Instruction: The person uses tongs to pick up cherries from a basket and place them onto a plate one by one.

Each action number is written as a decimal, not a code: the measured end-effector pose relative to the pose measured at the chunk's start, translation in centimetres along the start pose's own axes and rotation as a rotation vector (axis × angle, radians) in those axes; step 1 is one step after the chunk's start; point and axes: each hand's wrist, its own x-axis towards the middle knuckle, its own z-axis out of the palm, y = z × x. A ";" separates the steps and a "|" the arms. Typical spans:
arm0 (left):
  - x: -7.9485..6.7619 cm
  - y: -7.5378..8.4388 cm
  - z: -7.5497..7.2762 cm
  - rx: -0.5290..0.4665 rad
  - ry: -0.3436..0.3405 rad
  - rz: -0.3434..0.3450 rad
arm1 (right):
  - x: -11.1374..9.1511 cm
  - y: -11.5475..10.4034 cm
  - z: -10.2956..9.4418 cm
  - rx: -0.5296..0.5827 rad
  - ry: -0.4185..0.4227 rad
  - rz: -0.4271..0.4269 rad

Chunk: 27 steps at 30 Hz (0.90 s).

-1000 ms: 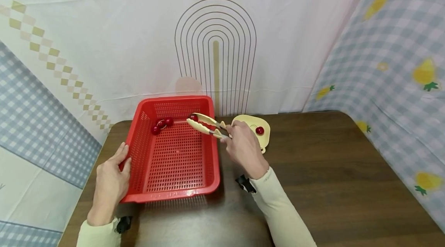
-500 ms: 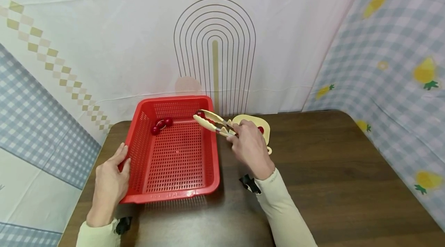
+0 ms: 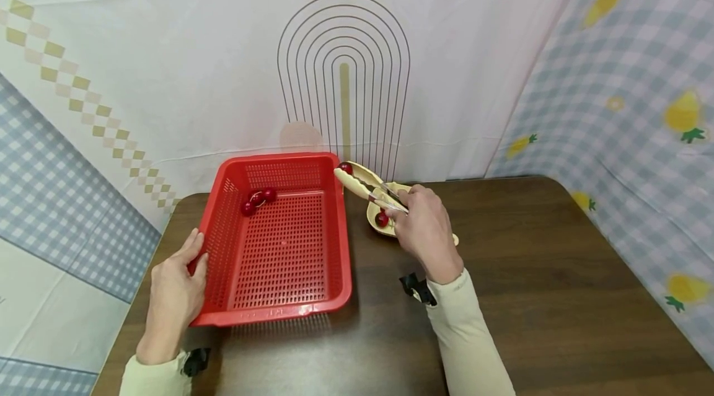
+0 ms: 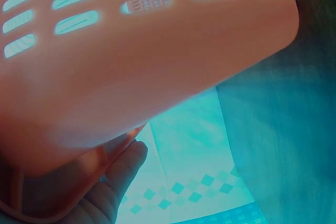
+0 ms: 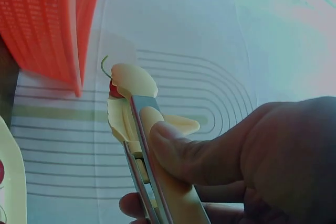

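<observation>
My left hand (image 3: 174, 290) grips the left rim of a red perforated plastic basket (image 3: 279, 253); in the left wrist view its fingers (image 4: 128, 163) lie at the rim. Inside the basket, a cluster of cherries (image 3: 270, 195) sits near the far left corner. My right hand (image 3: 425, 222) holds yellow-tipped metal tongs (image 3: 357, 184), the thumb pressing one arm. Between the tong tips is a dark red cherry (image 3: 346, 168), its green stem sticking up in the right wrist view. It overlaps the basket's right rim in the head view. Below the tongs, a pale yellow plate (image 3: 372, 222) bears another cherry (image 3: 382, 219).
A dark wooden table (image 3: 535, 272) stretches to the right and in front of the basket. Patterned cloth (image 3: 240, 74) hangs behind the table, and checked pineapple cloth (image 3: 619, 154) hangs at the right.
The right hand has moved right with the tongs and cherry, from over the basket to its right rim. The cherry on the plate now shows left of the hand. My left hand keeps its grip.
</observation>
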 end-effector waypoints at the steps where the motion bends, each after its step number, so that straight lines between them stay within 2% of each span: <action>1: 0.0 0.0 0.0 -0.001 0.001 0.001 | 0.0 0.2 -0.1 0.006 -0.002 0.015; 12: 0.1 0.1 0.0 -0.003 -0.003 -0.008 | 0.4 2.1 -0.4 0.022 -0.061 0.141; 27: 0.0 0.2 0.0 0.009 -0.008 -0.004 | 1.2 4.0 0.1 0.033 -0.086 0.288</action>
